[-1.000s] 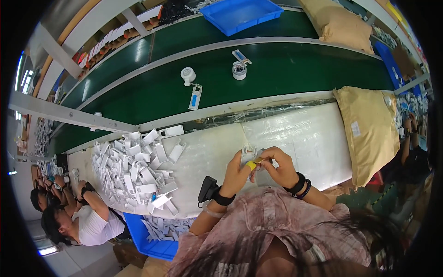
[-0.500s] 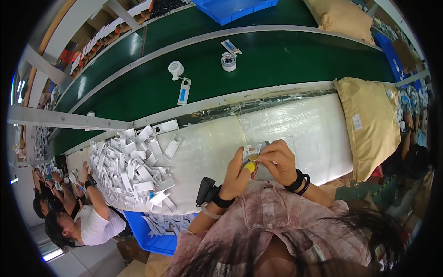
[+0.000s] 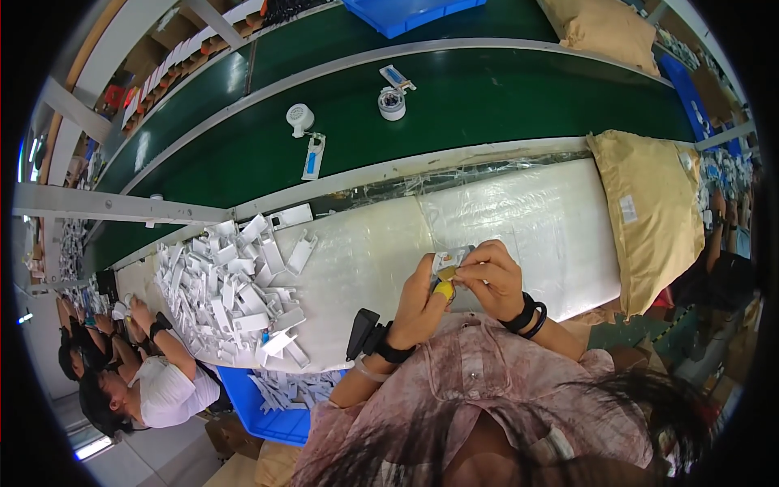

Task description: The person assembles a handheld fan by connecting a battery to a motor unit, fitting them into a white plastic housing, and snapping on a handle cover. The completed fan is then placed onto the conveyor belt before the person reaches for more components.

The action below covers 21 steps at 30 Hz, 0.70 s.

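Observation:
My left hand [image 3: 418, 305] is closed around a small white plastic part [image 3: 453, 257], held in front of my chest over the near edge of the table. A yellow piece [image 3: 443, 289] shows beside my left thumb; its kind is unclear. The fingers of my right hand [image 3: 495, 280] are pinched together against a small tan piece [image 3: 448, 273] at the same part. What lies between those fingertips is mostly hidden. To the left, a big heap of white plastic housings [image 3: 235, 284] covers the table [image 3: 357, 276].
Beyond the table runs a green conveyor belt [image 3: 487, 105] carrying round white units [image 3: 300, 119] wired to flat white pieces [image 3: 313, 158]. A brown paper sack [image 3: 649, 219] leans at the right. A blue bin [image 3: 272, 426] with white parts sits at lower left, near a co-worker [image 3: 166, 390].
The units on the belt have shifted left. My hands stay together at the white part, which has tilted slightly, and the right fingers have moved a little.

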### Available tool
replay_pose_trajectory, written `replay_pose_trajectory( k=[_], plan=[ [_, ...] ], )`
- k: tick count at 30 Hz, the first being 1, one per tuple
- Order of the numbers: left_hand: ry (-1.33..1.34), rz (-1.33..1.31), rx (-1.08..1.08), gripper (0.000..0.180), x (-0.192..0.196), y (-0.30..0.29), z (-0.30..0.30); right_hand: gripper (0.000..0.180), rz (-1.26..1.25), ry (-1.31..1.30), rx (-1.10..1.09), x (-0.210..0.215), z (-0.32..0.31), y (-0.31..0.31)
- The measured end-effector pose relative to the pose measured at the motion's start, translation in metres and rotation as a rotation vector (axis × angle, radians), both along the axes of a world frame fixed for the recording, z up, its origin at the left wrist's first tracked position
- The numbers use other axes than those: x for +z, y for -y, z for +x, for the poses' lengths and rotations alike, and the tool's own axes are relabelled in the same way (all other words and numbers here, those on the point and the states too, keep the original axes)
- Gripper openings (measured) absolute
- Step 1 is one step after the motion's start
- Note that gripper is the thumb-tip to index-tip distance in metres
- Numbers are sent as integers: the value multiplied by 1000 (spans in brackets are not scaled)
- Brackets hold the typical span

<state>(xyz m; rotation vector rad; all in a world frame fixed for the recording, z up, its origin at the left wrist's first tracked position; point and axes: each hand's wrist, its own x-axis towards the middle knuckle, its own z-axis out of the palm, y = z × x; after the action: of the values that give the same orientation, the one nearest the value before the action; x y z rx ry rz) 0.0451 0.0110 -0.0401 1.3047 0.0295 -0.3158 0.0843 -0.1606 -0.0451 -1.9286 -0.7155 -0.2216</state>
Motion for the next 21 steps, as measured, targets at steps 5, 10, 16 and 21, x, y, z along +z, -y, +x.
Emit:
replay_pose_trajectory(
  k=[5,10,16,21],
  plan=[
    [35,26,9,34,-9,2,0,22,-9,1,-26,0,-1,0],
    [1,-2,25,35,-12,3,-1,19,10,15,-73,-3,-2,-1],
    [114,82,37,27,-7,5,0,21,-49,79,-20,7,3,1],
    [59,129,41,28,-16,7,-4,21,-50,45,10,5,3,4]
  ],
)
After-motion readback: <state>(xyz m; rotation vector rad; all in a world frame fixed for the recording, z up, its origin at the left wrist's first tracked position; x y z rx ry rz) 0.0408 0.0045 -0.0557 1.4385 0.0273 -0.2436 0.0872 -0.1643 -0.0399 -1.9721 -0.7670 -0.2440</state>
